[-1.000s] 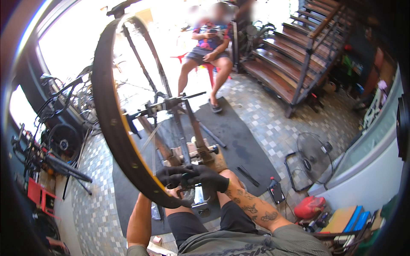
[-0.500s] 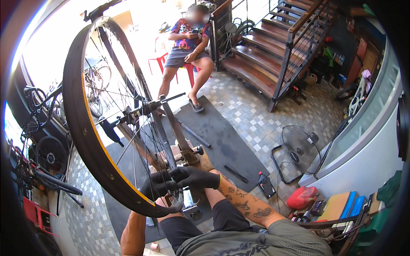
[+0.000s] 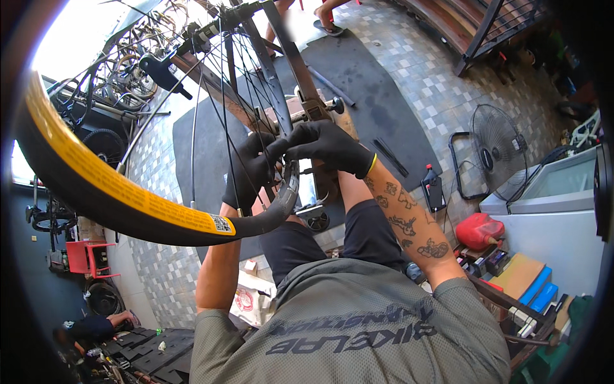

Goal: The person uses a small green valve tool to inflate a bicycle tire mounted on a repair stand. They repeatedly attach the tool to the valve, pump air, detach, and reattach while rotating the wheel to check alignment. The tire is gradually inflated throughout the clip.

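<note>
A spoked bicycle wheel rim (image 3: 256,225), black with a broad yellow label strip, stands in a metal truing stand (image 3: 300,70) in front of me. Thin dark spokes (image 3: 220,121) run from the hub down to the rim. My left hand (image 3: 248,171), in a black glove, is closed behind the spokes just above the rim's near part. Also gloved, my right hand (image 3: 327,148) pinches close beside the left, its fingertips by the spokes. What lies between the fingers of either hand is too small or hidden to make out.
A dark mat (image 3: 377,83) covers part of the tiled floor, with thin black rods (image 3: 390,157) on it. On the right are a standing fan (image 3: 497,144), a red canister (image 3: 478,232) and a white freezer (image 3: 543,224). A person's foot (image 3: 328,27) shows at the top.
My view has tilted down, so wheel and hands sit higher and the seated person is mostly cut off. More yellow strip shows. Both hands stay together near the rim.
</note>
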A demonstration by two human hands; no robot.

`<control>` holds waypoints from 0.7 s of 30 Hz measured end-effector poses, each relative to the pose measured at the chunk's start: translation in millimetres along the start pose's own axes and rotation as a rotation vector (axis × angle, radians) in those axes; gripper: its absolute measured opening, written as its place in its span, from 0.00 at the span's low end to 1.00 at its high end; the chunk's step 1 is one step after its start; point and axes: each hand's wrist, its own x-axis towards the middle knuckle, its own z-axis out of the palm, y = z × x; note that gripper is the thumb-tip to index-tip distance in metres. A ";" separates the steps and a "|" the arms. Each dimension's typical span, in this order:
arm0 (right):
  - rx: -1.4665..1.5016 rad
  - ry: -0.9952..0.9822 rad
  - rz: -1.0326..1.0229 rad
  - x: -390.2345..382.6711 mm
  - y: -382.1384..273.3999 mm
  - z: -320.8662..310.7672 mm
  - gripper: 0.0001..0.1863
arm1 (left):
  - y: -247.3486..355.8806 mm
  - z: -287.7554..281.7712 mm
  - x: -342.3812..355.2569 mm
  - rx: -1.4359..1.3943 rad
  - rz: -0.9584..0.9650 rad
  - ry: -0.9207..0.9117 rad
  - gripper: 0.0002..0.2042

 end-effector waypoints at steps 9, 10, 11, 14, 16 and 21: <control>0.078 0.398 -0.275 -13.8 -10.0 17.2 0.11 | -6.9 -6.2 -1.2 -0.487 0.100 -0.242 0.32; 0.029 0.362 -0.193 -18.6 -9.7 21.2 0.12 | -7.5 -5.3 2.0 -0.425 0.114 -0.207 0.32; -0.016 0.309 -0.141 -23.0 -9.0 24.6 0.12 | -7.9 -4.4 6.0 -0.360 0.132 -0.187 0.33; -0.009 0.226 -0.093 -28.2 -6.3 31.5 0.13 | -8.8 -1.4 15.8 -0.294 0.145 -0.143 0.33; 0.031 0.216 -0.064 -27.3 -5.7 31.4 0.12 | -8.9 -1.1 19.9 -0.276 0.142 -0.138 0.34; 0.036 0.166 -0.053 -21.0 -9.0 29.4 0.13 | -5.0 -2.1 20.8 -0.221 0.170 -0.148 0.30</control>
